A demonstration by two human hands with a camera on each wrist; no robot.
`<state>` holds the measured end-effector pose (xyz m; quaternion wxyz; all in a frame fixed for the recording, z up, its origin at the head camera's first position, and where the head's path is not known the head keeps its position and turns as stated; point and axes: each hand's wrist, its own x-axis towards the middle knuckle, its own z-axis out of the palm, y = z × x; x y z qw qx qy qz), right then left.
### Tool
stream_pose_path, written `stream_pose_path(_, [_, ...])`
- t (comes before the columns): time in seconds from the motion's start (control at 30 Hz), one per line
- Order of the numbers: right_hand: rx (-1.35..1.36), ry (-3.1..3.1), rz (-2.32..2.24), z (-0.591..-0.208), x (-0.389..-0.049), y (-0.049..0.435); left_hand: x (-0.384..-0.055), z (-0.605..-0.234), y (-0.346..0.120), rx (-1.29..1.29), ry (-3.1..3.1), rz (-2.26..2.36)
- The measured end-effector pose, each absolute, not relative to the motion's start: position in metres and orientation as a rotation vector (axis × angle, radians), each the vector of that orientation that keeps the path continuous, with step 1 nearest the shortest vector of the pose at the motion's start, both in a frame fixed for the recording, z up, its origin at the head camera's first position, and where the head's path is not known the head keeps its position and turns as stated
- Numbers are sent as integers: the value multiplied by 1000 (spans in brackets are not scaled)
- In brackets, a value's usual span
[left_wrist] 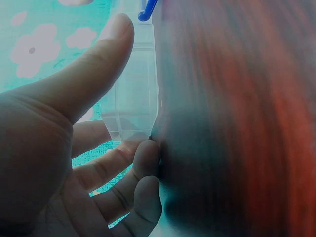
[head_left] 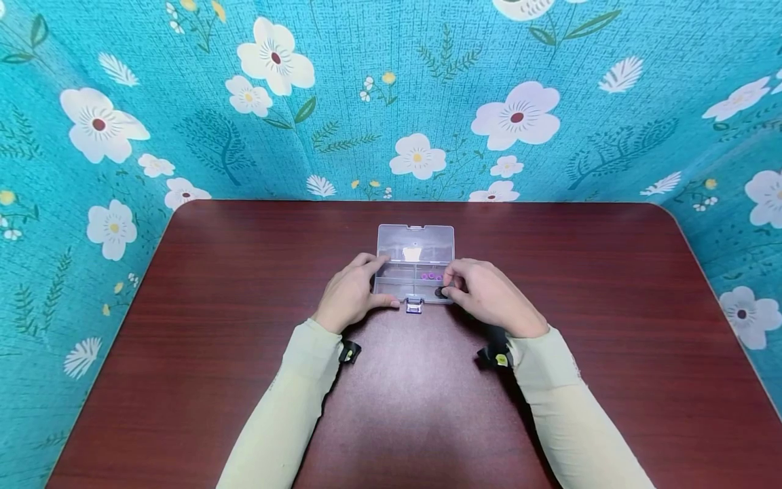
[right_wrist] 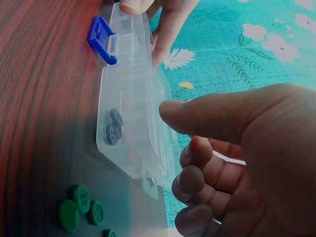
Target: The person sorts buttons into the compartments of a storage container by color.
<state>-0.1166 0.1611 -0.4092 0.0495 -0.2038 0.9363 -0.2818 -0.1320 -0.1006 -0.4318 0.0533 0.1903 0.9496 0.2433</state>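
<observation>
A clear plastic divided box (head_left: 394, 291) lies on the table with its lid (head_left: 397, 239) raised at the back and its blue latch (head_left: 414, 306) at the front. My left hand (head_left: 349, 291) grips the box's left end, thumb along the front, fingers at the left side. Over its right end hovers my right hand (head_left: 489, 292), fingers bent and thumb apart from them; nothing shows between them. Dark buttons (right_wrist: 113, 129) lie in the front right compartment. Pink buttons (head_left: 430, 276) sit in the rear right one. Several green buttons (right_wrist: 81, 198) lie on the table beside the box, hidden in the head view.
The dark red wooden table (head_left: 244, 272) extends on both sides of the box. A blue flowered cloth (head_left: 366, 102) hangs behind and around it. Black straps with cameras (head_left: 495, 356) sit at both wrists.
</observation>
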Motion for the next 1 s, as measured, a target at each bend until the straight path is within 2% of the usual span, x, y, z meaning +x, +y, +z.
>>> stream_pose_path(1.0, [-661, 2864, -782, -415, -122, 144, -132, -431, -100, 560, 2862, 768])
